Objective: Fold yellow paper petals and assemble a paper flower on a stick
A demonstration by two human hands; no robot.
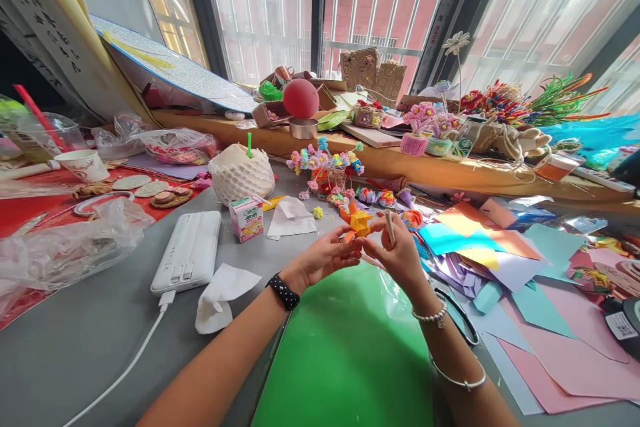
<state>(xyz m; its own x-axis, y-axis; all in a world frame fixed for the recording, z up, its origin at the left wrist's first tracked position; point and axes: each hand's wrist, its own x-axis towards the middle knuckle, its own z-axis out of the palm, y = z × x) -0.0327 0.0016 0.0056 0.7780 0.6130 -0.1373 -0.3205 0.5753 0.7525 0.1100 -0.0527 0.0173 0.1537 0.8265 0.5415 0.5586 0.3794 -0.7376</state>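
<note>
My left hand (pixel 323 259) and my right hand (pixel 395 255) meet above a shiny green sheet (pixel 350 353). Together they pinch a small folded paper piece in orange and yellow (pixel 357 222), the left from below and the right from the side. My right hand also grips a thin pale stick (pixel 389 227) that points up between its fingers. A black dotted band sits on my left wrist. A bead bracelet and a silver bangle are on my right arm.
Loose coloured paper sheets (pixel 505 260) spread to the right, with scissors (pixel 457 317) beside my right wrist. A white power bank (pixel 189 250), crumpled tissues (pixel 220 293), a small drink carton (pixel 246 218) and a coconut (pixel 241 173) lie left. Craft flowers (pixel 327 163) crowd the sill.
</note>
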